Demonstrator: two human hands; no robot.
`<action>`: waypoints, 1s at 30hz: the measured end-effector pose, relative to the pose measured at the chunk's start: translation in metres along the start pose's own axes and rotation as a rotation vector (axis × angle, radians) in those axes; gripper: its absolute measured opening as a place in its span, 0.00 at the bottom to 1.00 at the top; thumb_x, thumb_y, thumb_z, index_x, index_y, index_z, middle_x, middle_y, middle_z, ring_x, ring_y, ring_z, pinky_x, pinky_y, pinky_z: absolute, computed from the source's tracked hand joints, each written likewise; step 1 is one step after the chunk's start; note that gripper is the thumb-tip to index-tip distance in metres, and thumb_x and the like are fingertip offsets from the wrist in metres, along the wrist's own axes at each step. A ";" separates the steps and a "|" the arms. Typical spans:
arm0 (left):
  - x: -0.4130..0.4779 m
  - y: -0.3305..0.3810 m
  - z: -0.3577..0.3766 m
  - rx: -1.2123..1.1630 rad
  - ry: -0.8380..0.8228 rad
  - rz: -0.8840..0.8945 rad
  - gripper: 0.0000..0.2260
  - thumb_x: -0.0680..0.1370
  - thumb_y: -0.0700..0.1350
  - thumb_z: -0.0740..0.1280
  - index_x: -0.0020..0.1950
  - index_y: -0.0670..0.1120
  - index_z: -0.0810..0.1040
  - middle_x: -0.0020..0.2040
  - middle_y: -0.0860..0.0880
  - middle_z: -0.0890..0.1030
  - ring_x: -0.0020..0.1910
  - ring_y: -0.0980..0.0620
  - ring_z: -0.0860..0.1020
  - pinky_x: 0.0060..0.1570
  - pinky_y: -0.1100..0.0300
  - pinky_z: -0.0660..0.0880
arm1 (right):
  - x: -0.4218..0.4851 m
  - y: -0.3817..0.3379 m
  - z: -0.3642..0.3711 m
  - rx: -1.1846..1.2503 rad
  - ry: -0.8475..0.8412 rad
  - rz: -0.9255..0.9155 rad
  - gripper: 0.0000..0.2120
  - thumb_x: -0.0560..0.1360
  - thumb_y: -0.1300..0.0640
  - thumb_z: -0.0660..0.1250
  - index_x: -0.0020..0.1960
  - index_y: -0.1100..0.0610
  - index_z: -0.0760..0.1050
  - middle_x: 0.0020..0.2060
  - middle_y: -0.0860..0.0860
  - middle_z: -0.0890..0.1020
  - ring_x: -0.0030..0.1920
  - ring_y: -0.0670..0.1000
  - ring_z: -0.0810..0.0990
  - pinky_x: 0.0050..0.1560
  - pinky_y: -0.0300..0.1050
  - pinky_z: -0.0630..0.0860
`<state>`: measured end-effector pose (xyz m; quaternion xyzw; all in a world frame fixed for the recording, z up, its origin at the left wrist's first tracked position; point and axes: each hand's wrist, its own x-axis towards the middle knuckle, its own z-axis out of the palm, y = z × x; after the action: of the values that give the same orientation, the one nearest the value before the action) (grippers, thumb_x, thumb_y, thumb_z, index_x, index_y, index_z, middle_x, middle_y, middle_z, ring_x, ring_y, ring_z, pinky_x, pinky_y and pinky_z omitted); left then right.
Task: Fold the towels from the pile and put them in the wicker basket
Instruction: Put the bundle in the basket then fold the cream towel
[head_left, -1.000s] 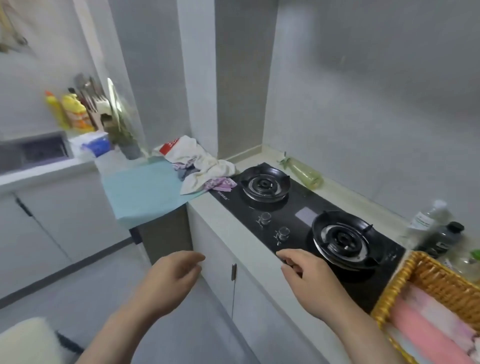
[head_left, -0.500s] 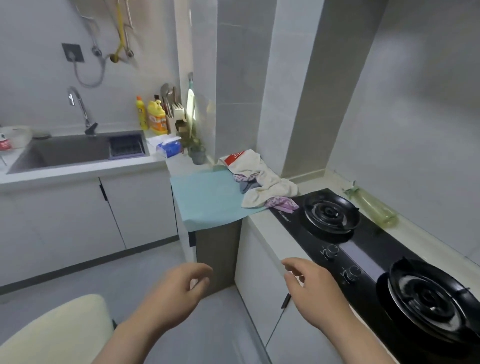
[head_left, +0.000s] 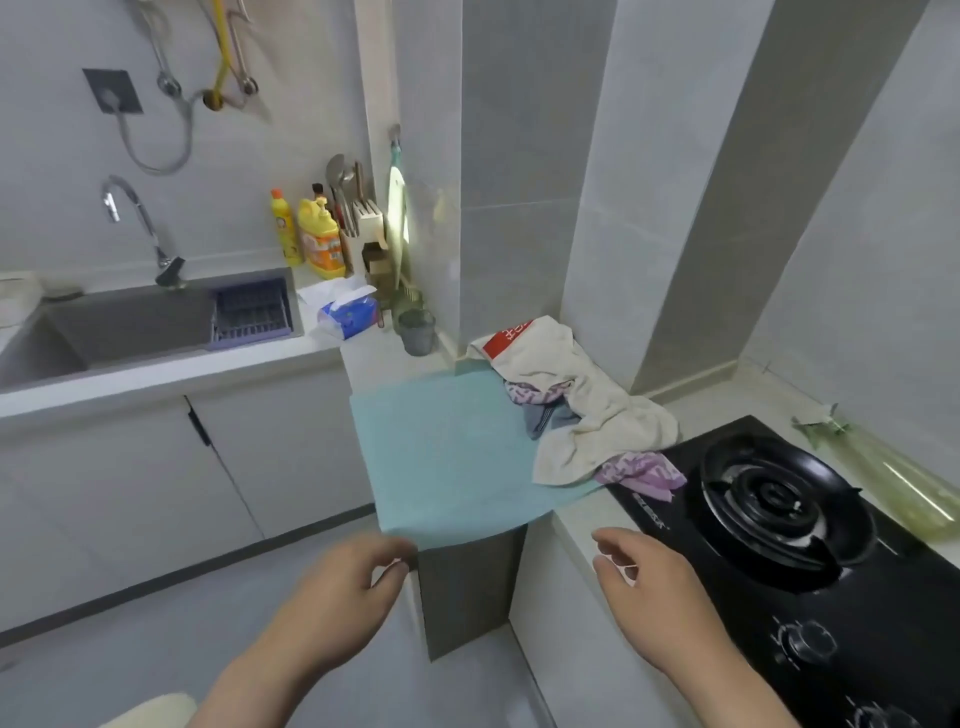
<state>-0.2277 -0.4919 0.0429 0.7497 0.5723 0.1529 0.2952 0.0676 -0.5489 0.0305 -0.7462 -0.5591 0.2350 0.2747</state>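
**Towel pile not folded yet, both hands empty**

Head cam: the pile (head_left: 587, 410) sits crumpled in the counter (head_left: 582, 525) corner, cream towel (head_left: 597, 395) on top, lapping onto a teal cloth (head_left: 452, 467) spread flat beside it. Left hand (head_left: 337, 597) is loosely curled, holding nothing, right at the cloth's near edge; can't tell if it touches. Right hand (head_left: 660, 597) is relaxed and empty too, over the counter edge by the stove (head_left: 779, 499). Wicker basket isn't in shot, so I'd guess plenty of folding is left.

1 left hand (head_left: 337, 608), 1 right hand (head_left: 660, 597), 1 pile of towels (head_left: 587, 410), 1 teal sheet (head_left: 447, 462), 2 yellow bottles (head_left: 322, 241), 1 sink (head_left: 130, 327), 1 tap (head_left: 136, 218), 1 tissue pack (head_left: 348, 318), 1 burner (head_left: 784, 499), 2 knobs (head_left: 805, 642), 1 spray bottle (head_left: 893, 478)
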 end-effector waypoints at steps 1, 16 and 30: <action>0.017 0.000 -0.003 0.000 0.004 0.000 0.10 0.80 0.49 0.62 0.53 0.66 0.75 0.55 0.66 0.77 0.57 0.65 0.75 0.60 0.62 0.72 | 0.014 -0.002 0.000 0.006 -0.001 0.005 0.14 0.78 0.53 0.65 0.63 0.47 0.76 0.53 0.37 0.77 0.55 0.39 0.75 0.59 0.39 0.73; 0.207 0.020 -0.025 -0.084 -0.120 0.118 0.13 0.80 0.48 0.62 0.47 0.69 0.71 0.54 0.68 0.77 0.54 0.66 0.76 0.57 0.65 0.73 | 0.163 -0.024 -0.001 0.125 -0.006 0.127 0.13 0.79 0.56 0.65 0.63 0.48 0.76 0.53 0.38 0.78 0.57 0.42 0.76 0.56 0.34 0.71; 0.393 0.005 -0.046 -0.055 -0.320 0.403 0.14 0.79 0.47 0.64 0.46 0.70 0.71 0.55 0.68 0.77 0.54 0.65 0.77 0.59 0.63 0.73 | 0.273 -0.040 0.042 0.011 0.201 0.321 0.14 0.80 0.56 0.61 0.64 0.47 0.74 0.58 0.38 0.75 0.61 0.40 0.72 0.67 0.40 0.68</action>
<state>-0.1325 -0.1074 0.0393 0.8550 0.3528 0.1036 0.3658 0.0837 -0.2709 0.0150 -0.8440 -0.4014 0.2029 0.2921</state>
